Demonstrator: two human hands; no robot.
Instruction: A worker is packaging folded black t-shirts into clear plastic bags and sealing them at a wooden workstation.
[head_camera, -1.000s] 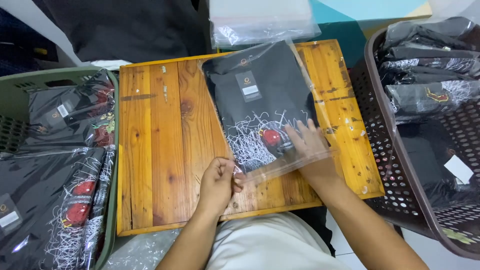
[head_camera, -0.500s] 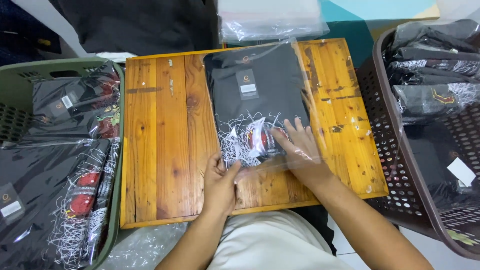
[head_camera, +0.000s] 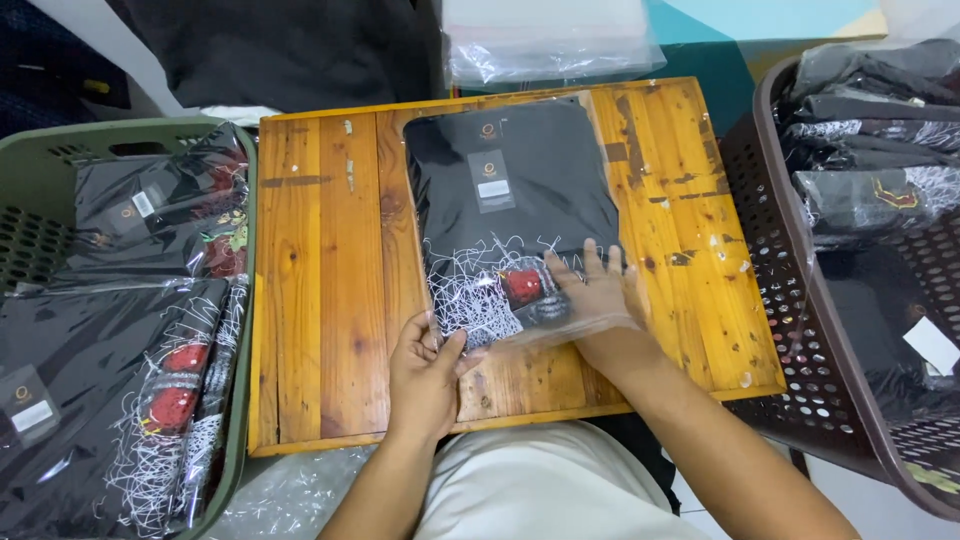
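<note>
L hand grip pinches the near-left corner of a clear plastic bag, thumb on top; R hand lies inside the bag's open end, fingers spread flat on a folded black shirt w/ white-and-red print. Shirt rests on the wooden bench, stretching away from both hands. Green basket of bagged shirts sits left of the L hand, brown basket right of the R, more bags beyond.

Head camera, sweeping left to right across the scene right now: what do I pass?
Green basket of bagged black shirts → wooden board → left hand → bagged black shirt → right hand → brown basket of bagged dark garments.
</note>
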